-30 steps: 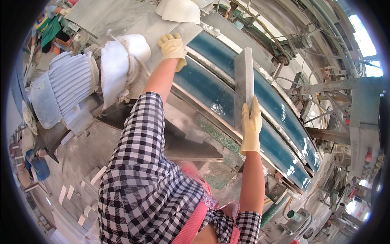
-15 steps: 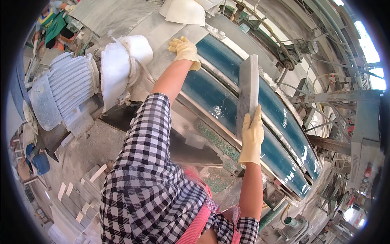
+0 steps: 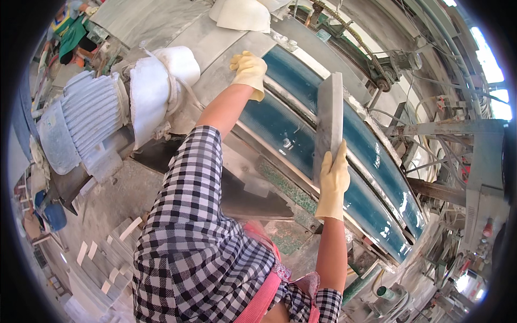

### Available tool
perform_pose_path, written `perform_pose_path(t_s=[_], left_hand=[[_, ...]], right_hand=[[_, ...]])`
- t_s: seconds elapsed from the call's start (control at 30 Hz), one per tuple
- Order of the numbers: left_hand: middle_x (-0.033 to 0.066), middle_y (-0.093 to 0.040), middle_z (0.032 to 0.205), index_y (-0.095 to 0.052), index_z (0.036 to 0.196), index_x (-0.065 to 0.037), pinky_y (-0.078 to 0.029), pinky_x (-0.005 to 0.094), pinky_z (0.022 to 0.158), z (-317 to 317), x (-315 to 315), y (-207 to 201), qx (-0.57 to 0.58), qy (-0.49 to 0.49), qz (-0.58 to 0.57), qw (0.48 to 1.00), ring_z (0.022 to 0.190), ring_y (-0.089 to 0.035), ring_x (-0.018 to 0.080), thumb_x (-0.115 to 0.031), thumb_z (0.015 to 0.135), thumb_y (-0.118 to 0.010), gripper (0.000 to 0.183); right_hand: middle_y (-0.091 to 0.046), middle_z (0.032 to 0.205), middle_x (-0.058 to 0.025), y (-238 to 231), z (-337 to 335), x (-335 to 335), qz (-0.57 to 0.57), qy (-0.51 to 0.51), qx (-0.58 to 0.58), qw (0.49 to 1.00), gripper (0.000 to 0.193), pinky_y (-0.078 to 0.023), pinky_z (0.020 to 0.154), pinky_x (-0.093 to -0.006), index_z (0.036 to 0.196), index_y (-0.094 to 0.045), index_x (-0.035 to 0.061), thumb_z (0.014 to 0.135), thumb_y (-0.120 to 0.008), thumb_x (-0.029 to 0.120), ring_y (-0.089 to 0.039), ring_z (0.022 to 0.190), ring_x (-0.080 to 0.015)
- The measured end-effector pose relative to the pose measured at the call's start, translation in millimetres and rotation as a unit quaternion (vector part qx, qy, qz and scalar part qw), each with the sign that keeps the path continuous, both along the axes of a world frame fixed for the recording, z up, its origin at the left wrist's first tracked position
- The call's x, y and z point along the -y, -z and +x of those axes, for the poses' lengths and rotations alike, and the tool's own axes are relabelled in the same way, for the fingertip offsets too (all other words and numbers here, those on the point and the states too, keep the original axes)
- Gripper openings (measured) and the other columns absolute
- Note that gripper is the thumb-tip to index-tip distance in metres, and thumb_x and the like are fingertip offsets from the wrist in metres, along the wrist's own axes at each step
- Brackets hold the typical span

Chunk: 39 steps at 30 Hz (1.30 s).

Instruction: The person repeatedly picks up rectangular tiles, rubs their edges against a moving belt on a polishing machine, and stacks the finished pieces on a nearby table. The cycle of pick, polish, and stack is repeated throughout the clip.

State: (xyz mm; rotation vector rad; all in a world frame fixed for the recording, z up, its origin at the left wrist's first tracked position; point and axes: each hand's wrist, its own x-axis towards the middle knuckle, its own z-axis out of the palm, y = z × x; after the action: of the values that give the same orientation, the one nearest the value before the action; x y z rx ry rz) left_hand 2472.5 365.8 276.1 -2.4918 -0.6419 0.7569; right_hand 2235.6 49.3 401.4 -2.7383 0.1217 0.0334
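Observation:
A long grey stone slab [image 3: 330, 110] lies across two blue conveyor belts [image 3: 280, 129]. My right hand [image 3: 334, 183], in a cream rubber glove, grips its near end, with the fingers stretched along its side. My left hand [image 3: 249, 71], gloved the same way, is at the left end of the belts, over a flat grey plate [image 3: 215, 75]. The left fingers are curled in, and whatever may be in them is hidden. Between the two belts runs a narrow pale strip.
A ribbed grey motor [image 3: 86, 118] with a white wrapped cover [image 3: 161, 81] stands to the left. Stacked pale strips [image 3: 102, 269] lie at lower left. Chain-driven machinery [image 3: 382, 72] runs along the far side. At upper left is another person [image 3: 75, 29].
My left hand has gone from flat, spread fingers to curled ones and moved slightly right. The slab and my right hand are almost where they were.

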Motion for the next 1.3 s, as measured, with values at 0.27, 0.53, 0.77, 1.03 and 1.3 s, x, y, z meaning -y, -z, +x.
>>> perform_pose_path(t_s=[0.27,0.53,0.77,1.03,1.3], left_hand=[[0.0339,-0.061,0.101,-0.054,0.122,0.012,-0.052,0.0528,0.071,-14,-2,28,0.292,0.037,-0.003,0.956,0.093,-0.062,0.0457,-0.013,0.089,-0.052,0.042],[0.0333,-0.061,0.113,-0.06,0.124,0.003,-0.053,0.0546,0.079,-19,34,-25,0.188,0.067,-0.117,0.973,0.104,-0.063,0.0443,-0.013,0.09,-0.05,0.038],[0.0276,-0.069,0.094,-0.073,0.095,0.002,-0.055,0.0456,0.072,-79,43,-157,0.245,0.247,-0.387,0.854,0.088,-0.07,0.0388,-0.013,0.078,-0.058,0.027],[0.0176,-0.068,0.087,-0.065,0.095,0.014,-0.058,0.0374,0.071,-152,113,-138,0.249,-0.093,-0.796,0.544,0.078,-0.07,0.0262,-0.004,0.076,-0.058,0.027],[0.0216,-0.068,0.1,-0.061,0.103,0.013,-0.062,0.0371,0.075,-158,161,-139,0.251,-0.12,-0.752,0.598,0.084,-0.072,0.028,-0.005,0.084,-0.062,0.027]], right_hand=[[-0.068,0.098,-0.0226,5,-3,1,-0.049,-0.018,0.032,0.998,0.063,-0.055,0.066,-0.0504,0.153,-0.028,0.012,0.1,-0.048,0.038,-0.068,0.076,-0.04],[-0.068,0.101,-0.0237,7,-4,4,-0.043,-0.018,0.032,0.998,0.061,-0.054,0.07,-0.0517,0.152,-0.03,0.0112,0.1,-0.047,0.039,-0.068,0.081,-0.0421],[-0.068,0.102,-0.0263,9,-4,10,-0.022,-0.015,0.036,0.999,0.061,-0.054,0.075,-0.0526,0.149,-0.035,0.0097,0.099,-0.046,0.042,-0.067,0.085,-0.0441],[-0.067,0.107,-0.0265,-8,-10,7,0.061,-0.004,0.057,0.996,0.067,-0.053,0.083,-0.0488,0.144,-0.043,0.0051,0.095,-0.053,0.05,-0.066,0.097,-0.0426],[-0.061,0.13,-0.0238,-25,-11,9,0.105,-0.007,-0.04,0.994,0.1,-0.048,0.097,-0.042,0.15,-0.034,0.0038,0.077,-0.073,0.061,-0.06,0.119,-0.0368]])
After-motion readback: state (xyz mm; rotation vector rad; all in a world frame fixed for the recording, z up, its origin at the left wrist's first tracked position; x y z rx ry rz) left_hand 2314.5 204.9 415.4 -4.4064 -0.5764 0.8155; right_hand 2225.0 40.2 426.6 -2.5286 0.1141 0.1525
